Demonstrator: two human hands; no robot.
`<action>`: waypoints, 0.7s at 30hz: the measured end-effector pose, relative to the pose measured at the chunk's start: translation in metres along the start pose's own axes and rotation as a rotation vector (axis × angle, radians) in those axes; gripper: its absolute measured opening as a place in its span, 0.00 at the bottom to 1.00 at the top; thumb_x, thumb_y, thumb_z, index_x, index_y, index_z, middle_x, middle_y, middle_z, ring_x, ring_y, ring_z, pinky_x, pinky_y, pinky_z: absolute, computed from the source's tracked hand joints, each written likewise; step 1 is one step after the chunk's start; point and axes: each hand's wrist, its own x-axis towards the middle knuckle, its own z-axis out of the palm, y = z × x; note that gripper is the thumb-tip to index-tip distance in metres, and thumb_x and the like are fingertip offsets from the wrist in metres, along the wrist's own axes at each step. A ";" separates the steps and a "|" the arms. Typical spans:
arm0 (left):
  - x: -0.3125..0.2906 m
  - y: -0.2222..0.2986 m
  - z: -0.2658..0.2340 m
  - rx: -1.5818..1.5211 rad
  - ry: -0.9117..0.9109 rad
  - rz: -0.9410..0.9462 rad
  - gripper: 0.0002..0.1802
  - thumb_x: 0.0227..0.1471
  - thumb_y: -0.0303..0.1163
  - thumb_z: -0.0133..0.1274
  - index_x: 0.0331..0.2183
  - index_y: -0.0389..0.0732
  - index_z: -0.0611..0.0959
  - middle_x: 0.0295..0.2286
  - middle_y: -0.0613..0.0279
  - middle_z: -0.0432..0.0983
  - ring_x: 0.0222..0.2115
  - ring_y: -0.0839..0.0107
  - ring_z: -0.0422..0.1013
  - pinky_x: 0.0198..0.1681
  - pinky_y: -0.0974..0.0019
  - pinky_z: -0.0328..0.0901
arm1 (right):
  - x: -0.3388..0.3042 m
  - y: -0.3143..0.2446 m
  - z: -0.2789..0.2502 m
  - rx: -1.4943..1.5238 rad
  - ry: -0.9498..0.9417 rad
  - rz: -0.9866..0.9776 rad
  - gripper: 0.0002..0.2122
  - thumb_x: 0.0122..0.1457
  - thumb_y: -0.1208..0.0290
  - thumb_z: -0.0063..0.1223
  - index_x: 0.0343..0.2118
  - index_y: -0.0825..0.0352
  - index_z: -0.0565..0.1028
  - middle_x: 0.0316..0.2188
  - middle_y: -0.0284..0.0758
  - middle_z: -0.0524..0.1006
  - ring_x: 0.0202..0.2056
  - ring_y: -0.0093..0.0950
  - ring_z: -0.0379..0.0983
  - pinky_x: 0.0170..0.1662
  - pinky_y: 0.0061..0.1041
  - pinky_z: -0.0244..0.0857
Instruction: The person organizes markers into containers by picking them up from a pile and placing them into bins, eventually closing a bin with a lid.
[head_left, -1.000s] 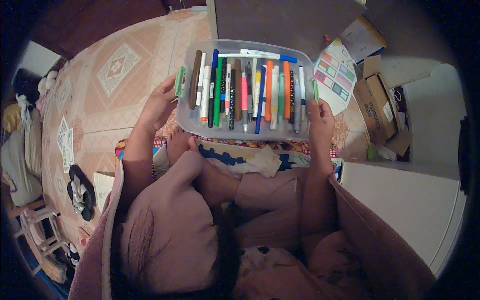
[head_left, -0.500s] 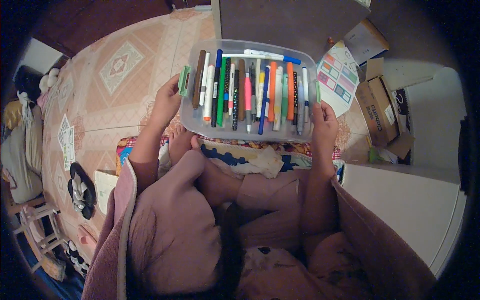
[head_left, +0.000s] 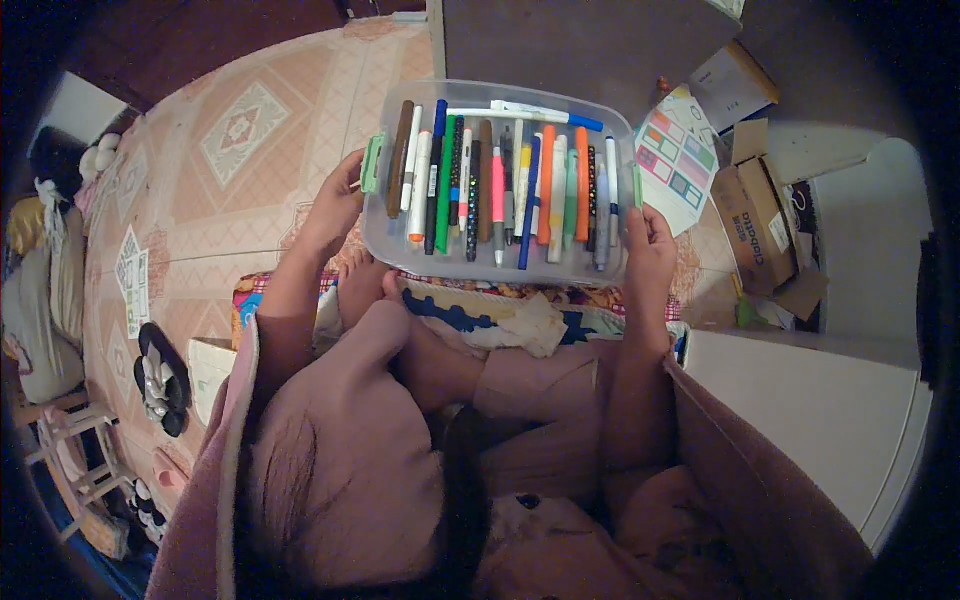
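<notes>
A clear plastic box [head_left: 545, 270] with green side latches is between my two hands. Inside it several markers and pens lie side by side, mostly upright in the view, among them a brown pen [head_left: 400, 155], a green pen [head_left: 446, 190] and an orange pen [head_left: 582, 185]. Across their far ends a white and blue marker [head_left: 530, 116] lies crosswise. My left hand [head_left: 340, 195] is closed at the left edge by the green latch [head_left: 373, 164]. At the right edge, my right hand [head_left: 651, 238] grips just below the other latch [head_left: 638, 186], fingers curled.
Beyond the box's right side lies a sheet with coloured labels [head_left: 678, 165], near an opened cardboard box [head_left: 750, 215]. A white cabinet [head_left: 800, 410] stands at my right. On the tiled floor to the left are a black slipper [head_left: 165, 380] and printed sheets [head_left: 135, 280]. A crumpled tissue [head_left: 535, 325] lies before my legs.
My left hand has shifted slightly at the left latch, and that latch looks tilted a little differently. The box and the markers have barely moved.
</notes>
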 end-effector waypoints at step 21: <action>-0.038 0.028 0.025 0.191 0.145 0.008 0.18 0.47 0.28 0.46 0.41 0.31 0.70 0.30 0.59 0.72 0.31 0.78 0.66 0.35 0.75 0.61 | 0.002 0.011 -0.001 -0.005 0.017 0.021 0.12 0.54 0.68 0.44 0.37 0.71 0.68 0.30 0.30 0.69 0.30 0.16 0.63 0.35 0.13 0.57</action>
